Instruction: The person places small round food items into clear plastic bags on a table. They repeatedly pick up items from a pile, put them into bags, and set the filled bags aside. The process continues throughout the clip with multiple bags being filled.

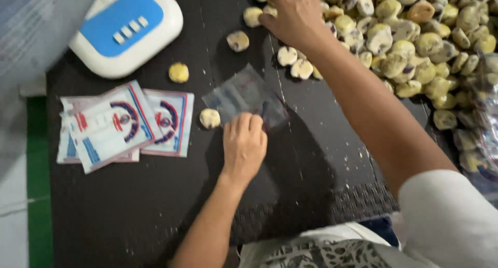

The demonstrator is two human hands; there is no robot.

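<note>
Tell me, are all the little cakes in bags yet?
No filled bag shows yet. The left hand pinches one clear bag flat on the dark table, while the right hand reaches into the big pile of cakes. Loose cakes and a stack of printed bags wait, so most looks left.

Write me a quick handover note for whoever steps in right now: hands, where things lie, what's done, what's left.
Left hand: fingers pinching the clear pouch flat on the dark table.
Right hand: reaching into the heap of yellowish cakes; grip not visible.
Printed pouches stacked left, white and blue scale behind them.
Loose cakes: one by the clear pouch, one near the scale.
Done: no filled pouch in view.
Left: the whole heap remains loose.
</note>
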